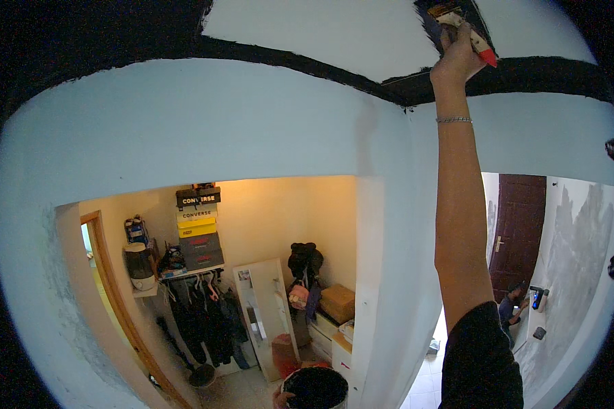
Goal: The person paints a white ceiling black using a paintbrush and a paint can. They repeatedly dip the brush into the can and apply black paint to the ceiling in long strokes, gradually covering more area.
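Raised overhead, my right hand (457,63) grips a paintbrush (483,49) with a pale handle and a red end. Its bristles, dark with paint, press against a black patch on the white ceiling (307,31). At the bottom of the head view, my left hand (282,397) is wrapped on the side of a bucket (346,394) holding black paint. Only part of that hand shows. A black painted band (286,60) runs along the meeting of the ceiling and the light blue wall (252,123).
Through an opening are stacked shoe boxes (199,228), hanging dark clothes (201,313), a leaning mirror (266,320) and a cardboard box (338,302). On the right, another person (510,310) works below, near a dark red door (518,232). A wall corner stands before me.
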The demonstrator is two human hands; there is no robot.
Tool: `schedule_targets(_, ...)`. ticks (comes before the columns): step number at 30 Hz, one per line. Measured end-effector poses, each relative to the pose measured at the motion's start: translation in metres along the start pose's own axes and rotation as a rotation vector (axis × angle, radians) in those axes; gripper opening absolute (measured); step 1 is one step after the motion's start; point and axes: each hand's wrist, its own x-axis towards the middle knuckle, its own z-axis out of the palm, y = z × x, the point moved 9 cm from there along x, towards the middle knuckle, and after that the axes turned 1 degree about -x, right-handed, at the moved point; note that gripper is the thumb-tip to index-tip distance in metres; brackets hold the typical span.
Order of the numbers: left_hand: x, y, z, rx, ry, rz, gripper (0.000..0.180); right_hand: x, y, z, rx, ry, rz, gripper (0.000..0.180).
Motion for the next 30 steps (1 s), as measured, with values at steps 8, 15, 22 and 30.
schedule_targets(8,0.008,0.0,0.008,-0.099,-0.008,0.159,0.094,-0.03,-0.02,0.076,-0.389,-0.111,-0.306,0.022)
schedule_targets(15,-0.011,-0.028,0.008,0.009,-0.037,0.015,0.097,-0.045,-0.021,0.065,-0.199,-0.2,-0.399,0.024)
schedule_targets(22,-0.01,-0.017,0.0,0.018,-0.029,0.0,0.095,-0.01,-0.003,-0.003,-0.346,0.052,-0.375,0.023)
schedule_targets(30,-0.011,-0.02,-0.002,0.021,-0.034,-0.01,0.091,-0.02,-0.002,0.034,-0.147,-0.292,-0.294,0.042)
